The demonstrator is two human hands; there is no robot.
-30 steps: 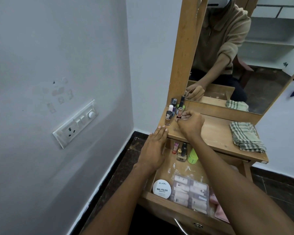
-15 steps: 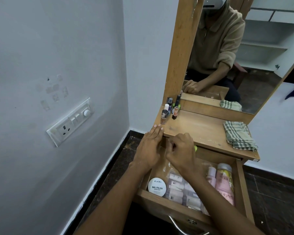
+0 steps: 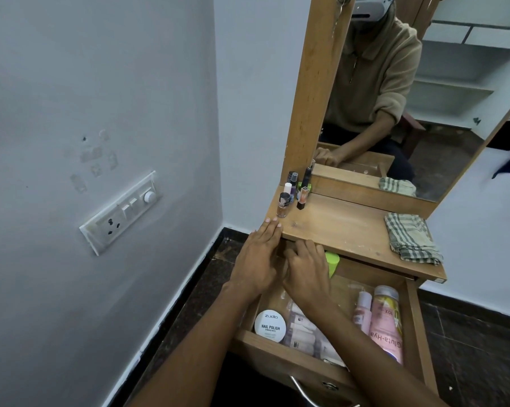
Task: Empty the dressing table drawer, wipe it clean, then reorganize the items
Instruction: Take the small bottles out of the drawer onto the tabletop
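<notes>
While the drawer (image 3: 418,327) stands pulled out under the counter (image 3: 336,227), emptying only partly done, judging by how things lie. Already up on the counter's back left corner, by the mirror frame (image 3: 318,98): a small cluster of nail polish bottles (image 3: 295,192), upright and close together. Still down in the drawer: a round white nail polish remover tin (image 3: 270,326) at the front left, a clear packet of sachets (image 3: 305,333) just beside it, two pink bottles (image 3: 378,321) lying along the right side, and a green container (image 3: 332,263) at the back, half under the counter edge.

Left hand (image 3: 258,259) flat, fingers straight, tips touching the counter's front left corner, holding nothing. Right hand (image 3: 306,271) reaching into the back left of the drawer, fingers curled downward; whether that grip has closed on anything cannot be told, since the knuckles hide what lies beneath.

Checked cloth (image 3: 411,239) folded on the right of the counter, apart from both hands, so wiping not yet begun. Remaining, by this reckoning: lift out the rest of the drawer's contents, wipe the bare drawer with the cloth, then put everything back in order. Roughly the first third under way, no more.
</notes>
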